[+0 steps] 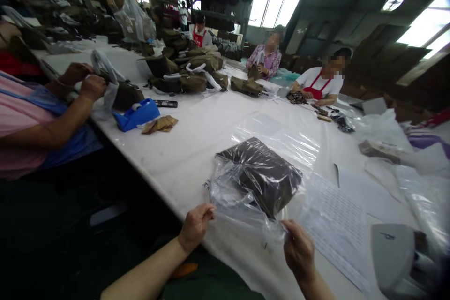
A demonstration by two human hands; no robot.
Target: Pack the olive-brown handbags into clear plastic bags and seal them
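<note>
A dark olive bag (270, 180) lies on the white table inside a clear plastic bag (228, 197). My left hand (197, 225) pinches the near left corner of the plastic bag's edge. At the near right corner my right hand (298, 247) grips the same edge between thumb and fingers. The plastic is stretched between both hands, wrinkled and shiny over the dark bag. Beside my right hand lies a printed sheet (335, 225) of paper.
A blue tape dispenser (137, 115), brown paper pieces (161, 124) and a dark phone-like object (166, 103) lie to the left. Olive bags (197, 79) are piled farther back. A grey device (393, 258) stands at right. Co-workers sit around the table, one close at left.
</note>
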